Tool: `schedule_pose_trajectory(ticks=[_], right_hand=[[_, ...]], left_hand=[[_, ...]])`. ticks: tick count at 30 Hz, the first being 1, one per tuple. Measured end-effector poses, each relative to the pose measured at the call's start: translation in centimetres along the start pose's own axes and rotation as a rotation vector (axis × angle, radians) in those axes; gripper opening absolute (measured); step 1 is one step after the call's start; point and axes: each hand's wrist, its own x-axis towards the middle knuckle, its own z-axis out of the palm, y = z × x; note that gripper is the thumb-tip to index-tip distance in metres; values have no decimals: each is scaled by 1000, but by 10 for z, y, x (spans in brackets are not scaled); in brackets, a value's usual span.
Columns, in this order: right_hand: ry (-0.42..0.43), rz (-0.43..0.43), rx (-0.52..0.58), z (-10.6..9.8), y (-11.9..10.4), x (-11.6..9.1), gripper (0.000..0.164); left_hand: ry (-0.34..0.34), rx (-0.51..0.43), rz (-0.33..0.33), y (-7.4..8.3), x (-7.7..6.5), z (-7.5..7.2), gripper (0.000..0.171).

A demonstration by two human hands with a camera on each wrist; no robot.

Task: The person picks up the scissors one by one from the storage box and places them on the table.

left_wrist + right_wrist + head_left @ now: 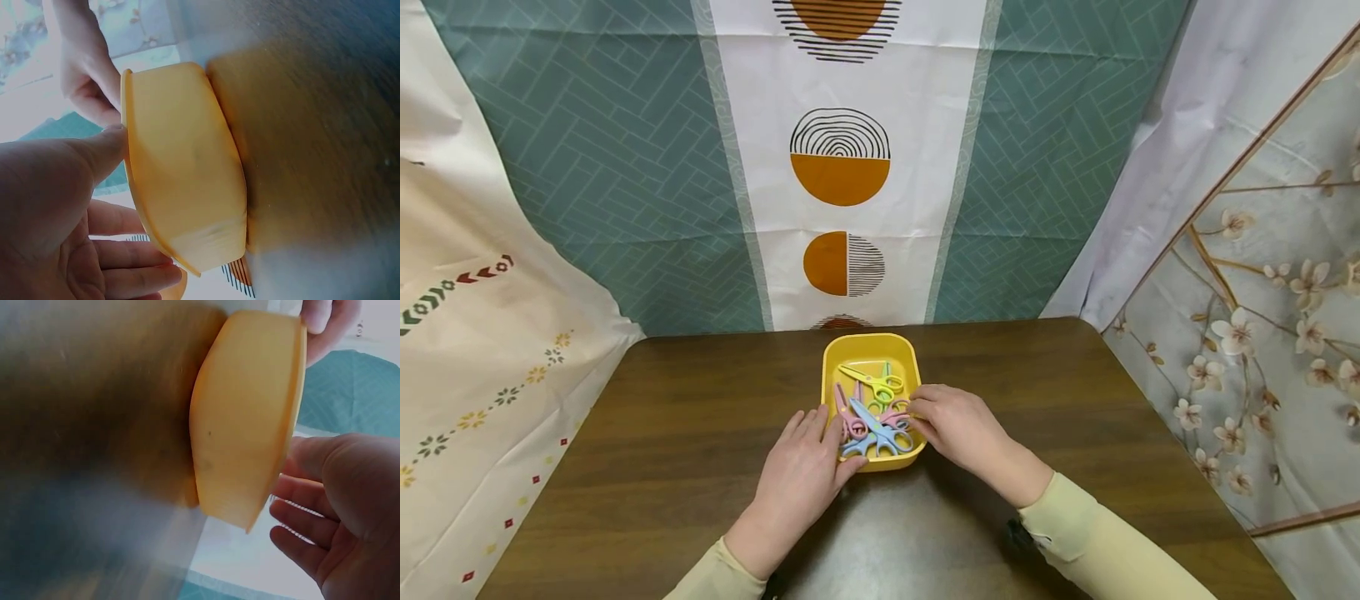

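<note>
A yellow plastic tray (871, 340) with rounded corners sits on the table and holds several pairs of small scissors. A yellow pair (868, 379) lies toward the back, pink scissors (841, 400) are in the middle, and blue scissors (868, 425) lie on top near the front. My left hand (801, 462) rests at the tray's left front corner, its thumb on the rim and its fingers fairly straight along the side. Over the right rim reaches my right hand (958, 425), its fingertips beside the scissors' handles. Whether they pinch anything is hidden by the rim and the hand.
The dark wooden table (700, 400) extends around the tray. Behind it hangs a green and white patterned cloth (1037, 167). Printed cloths hang on the left (490, 333) and right (1262, 350) sides.
</note>
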Motion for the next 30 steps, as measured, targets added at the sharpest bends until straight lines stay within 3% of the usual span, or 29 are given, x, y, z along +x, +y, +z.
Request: schedule_pose_trajectory(ticks=[4,11,21,30], right_hand=[[-28,-21,-9,4,6,12,18],[-160,-24,-38,9,10,33,13],[-235,-84,-111,20,13,52,6],[-352,-44,-163,27,9,64,14]], left_hand=[[-7,-2,6,0,1,0,68],[-9,8,17,-2,2,2,67],[-4,12,19,0,3,-1,67],[-12,15,13,0,1,-1,66]])
